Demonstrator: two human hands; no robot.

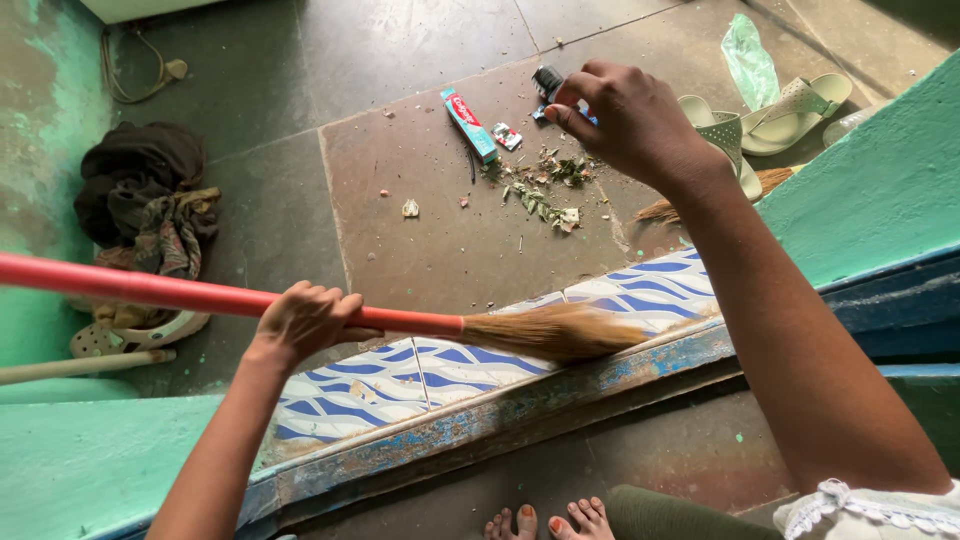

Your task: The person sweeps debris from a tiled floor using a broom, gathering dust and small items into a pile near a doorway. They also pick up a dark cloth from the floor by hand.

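- Over the tiled sill (640,285), your left hand (305,322) is closed around the broom (230,298) at its red handle; the bristle head rests on the sill's blue-and-white tiles, to the right of that hand.
- Beyond the sill, your right hand (625,115) reaches down to the floor (400,50); thumb and fingers pinch a small dark object (547,80). What it is, you cannot tell.
- Litter pile (545,185) of leaves and scraps lies on the floor just beyond the sill, below the right hand.
- Tube box (469,122) lies beside the pile, on its left; a small wrapper (507,136) is near it.
- Sandals (775,115) sit far right of the sill; a green bag (750,60) is behind them.
- Cloth heap (145,195) lies left of the sill, against the green wall (40,120).
- Your toes (550,520) show on the near side of the sill.
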